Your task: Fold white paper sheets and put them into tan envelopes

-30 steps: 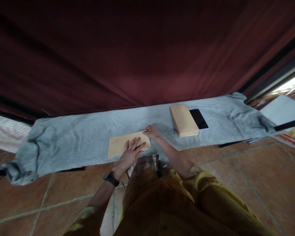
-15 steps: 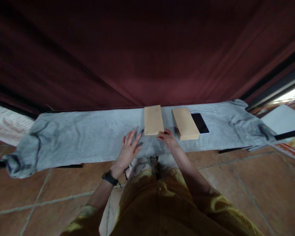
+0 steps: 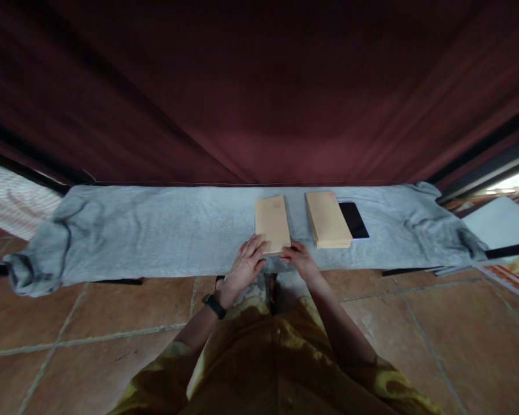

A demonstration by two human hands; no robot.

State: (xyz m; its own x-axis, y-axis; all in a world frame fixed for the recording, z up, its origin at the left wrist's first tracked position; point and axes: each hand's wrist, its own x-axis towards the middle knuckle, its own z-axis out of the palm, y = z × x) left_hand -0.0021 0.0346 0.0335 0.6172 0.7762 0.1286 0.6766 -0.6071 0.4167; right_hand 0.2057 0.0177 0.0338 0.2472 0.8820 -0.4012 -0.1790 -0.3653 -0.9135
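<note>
A brown paper envelope (image 3: 271, 219) lies lengthwise in front of me on a grey cloth, with faint reddish print near its top right corner. My left hand (image 3: 247, 260) rests its outstretched fingers on the envelope's lower left corner. At the lower right corner, the fingers of my right hand (image 3: 300, 259) are closed on the near edge; the thumb is partly hidden. Just right of it sits a neat stack of similar brown envelopes (image 3: 327, 218). A dark-screened phone (image 3: 354, 220) lies against the stack's right side, partly covered by it.
The grey cloth (image 3: 164, 230) covers a long, low bench, bunched at both ends. Behind it hangs a dark red fabric (image 3: 259, 115). Brown floor tiles (image 3: 125, 311) show below. To the right are a white sheet (image 3: 501, 222) and a red and yellow printed item (image 3: 512, 274).
My left hand has moved right from the cloth onto the envelope. The envelope has shifted slightly toward me, and reddish print now shows on its top. My right hand stays at its corner.
</note>
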